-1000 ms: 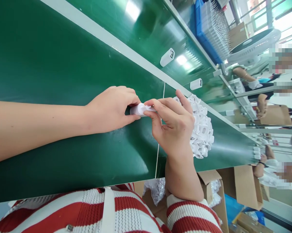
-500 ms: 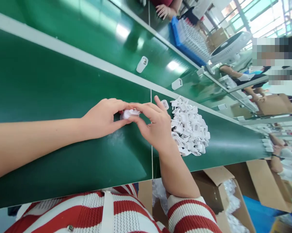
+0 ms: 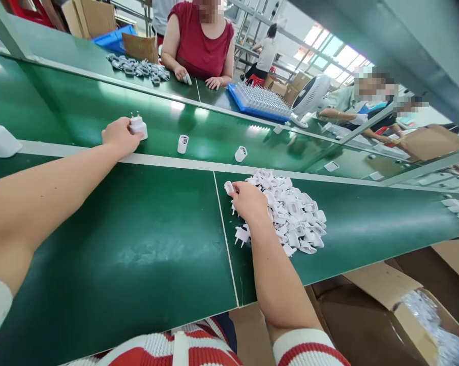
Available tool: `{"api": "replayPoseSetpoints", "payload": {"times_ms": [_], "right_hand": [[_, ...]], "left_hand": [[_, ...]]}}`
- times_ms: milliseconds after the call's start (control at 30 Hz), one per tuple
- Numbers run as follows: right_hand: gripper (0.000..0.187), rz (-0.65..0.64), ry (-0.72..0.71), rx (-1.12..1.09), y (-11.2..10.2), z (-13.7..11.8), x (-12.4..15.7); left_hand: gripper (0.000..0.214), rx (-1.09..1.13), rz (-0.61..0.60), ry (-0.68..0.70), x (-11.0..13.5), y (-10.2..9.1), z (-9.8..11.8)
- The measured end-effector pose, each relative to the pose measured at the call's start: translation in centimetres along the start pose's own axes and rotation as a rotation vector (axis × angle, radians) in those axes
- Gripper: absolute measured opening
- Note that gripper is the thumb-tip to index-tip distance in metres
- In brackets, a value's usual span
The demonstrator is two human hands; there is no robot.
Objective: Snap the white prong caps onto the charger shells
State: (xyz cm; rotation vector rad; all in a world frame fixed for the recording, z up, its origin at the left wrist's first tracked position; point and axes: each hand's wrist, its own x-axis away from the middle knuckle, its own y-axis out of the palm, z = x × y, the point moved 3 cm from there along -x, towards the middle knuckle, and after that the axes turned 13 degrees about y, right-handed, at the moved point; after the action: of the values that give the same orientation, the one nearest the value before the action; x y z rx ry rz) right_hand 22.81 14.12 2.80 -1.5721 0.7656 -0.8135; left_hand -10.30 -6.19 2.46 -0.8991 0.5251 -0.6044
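My left hand (image 3: pixel 119 135) reaches out over the green conveyor belt (image 3: pixel 99 109) with its fingers closed on a white plug adapter (image 3: pixel 139 125), prongs pointing up. My right hand (image 3: pixel 248 201) rests at the left edge of a pile of white plug parts (image 3: pixel 290 213) on the near green table (image 3: pixel 138 244). Its fingers are curled into the pile, and what they hold is hidden. One small white part (image 3: pixel 228 187) lies just beside its fingertips.
Two white adapters (image 3: pixel 182 144) (image 3: pixel 240 153) stand on the belt. Across it a person in a red top (image 3: pixel 199 46) sits by a pile of grey parts (image 3: pixel 138 67) and a blue tray (image 3: pixel 257 104). Open cardboard boxes (image 3: pixel 416 310) stand below right; a fan (image 3: pixel 312 96) is beyond.
My hands have parted: the left has carried the assembled white adapter out to the conveyor belt, and the right has moved to the pile of plug parts. The view has tilted up.
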Motion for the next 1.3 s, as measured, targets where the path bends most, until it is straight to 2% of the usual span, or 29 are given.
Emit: {"api": "replayPoseSetpoints", "payload": {"times_ms": [67, 133, 167, 233, 300, 333, 400, 467, 533, 600, 700, 767, 867, 967, 1133, 1200, 1300], "right_hand": [[0.034, 0.01, -0.012, -0.051, -0.1, -0.1, 0.2], [0.045, 0.017, -0.03, -0.147, -0.2, -0.1, 0.3], [0.047, 0.017, -0.045, -0.216, -0.2, -0.1, 0.3], [0.04, 0.007, -0.086, -0.353, -0.1, -0.3, 0.4], [0.032, -0.033, -0.123, -0.508, 0.1, -0.6, 0.5], [0.034, -0.066, -0.137, -0.599, 0.2, -0.8, 0.5], [0.046, -0.153, -0.154, -0.819, 0.4, -1.0, 0.7], [0.056, -0.263, -0.155, -1.001, 0.5, -1.2, 0.8], [0.058, -0.347, -0.169, -1.114, 0.4, -1.4, 1.0], [0.057, -0.396, -0.218, -1.17, 0.1, -1.6, 1.4], [0.052, -0.5, -0.301, -1.205, -0.3, -2.0, 2.1], [0.051, -0.599, -0.32, -1.228, -0.4, -2.4, 2.8], [0.051, -0.675, -0.301, -1.264, -0.4, -3.1, 3.8], [0.049, -0.676, -0.275, -1.305, -0.2, -3.6, 4.3], [0.041, -0.592, -0.351, -1.324, 0.4, -4.4, 4.9], [0.034, -0.468, -0.45, -1.215, 0.3, -4.9, 5.6], [0.028, -0.281, -0.635, -0.891, 0.0, -5.8, 7.5]], "left_hand": [[0.123, -0.051, 0.124, -0.007, 0.3, -0.3, 0.5], [0.122, -0.099, 0.253, 0.096, 0.7, 0.3, 2.2], [0.12, -0.101, 0.258, 0.166, 0.7, 1.1, 3.3], [0.119, -0.048, 0.163, 0.245, 0.0, 3.4, 5.2], [0.112, 0.049, 0.098, 0.208, -1.2, 5.8, 6.2], [0.105, 0.093, 0.09, 0.181, -1.9, 6.7, 6.6], [0.087, 0.144, 0.089, 0.161, -2.8, 7.6, 7.0], [0.068, 0.151, 0.093, 0.19, -2.4, 7.4, 7.6], [0.056, 0.177, 0.075, 0.259, -0.1, 6.6, 8.5], [0.053, 0.232, 0.007, 0.339, 3.9, 5.7, 9.7], [0.055, 0.309, -0.155, 0.335, 11.1, 4.8, 10.7], [0.059, 0.357, -0.252, 0.31, 15.1, 4.8, 10.7], [0.069, 0.452, -0.315, 0.345, 18.2, 5.3, 10.0], [0.074, 0.508, -0.298, 0.369, 18.5, 5.7, 9.0], [0.037, 0.52, -0.291, 0.462, 17.8, 5.5, 8.9], [0.037, 0.518, -0.282, 0.47, 17.8, 5.5, 9.1], [0.037, 0.506, -0.267, 0.486, 17.6, 5.6, 9.1]]}}
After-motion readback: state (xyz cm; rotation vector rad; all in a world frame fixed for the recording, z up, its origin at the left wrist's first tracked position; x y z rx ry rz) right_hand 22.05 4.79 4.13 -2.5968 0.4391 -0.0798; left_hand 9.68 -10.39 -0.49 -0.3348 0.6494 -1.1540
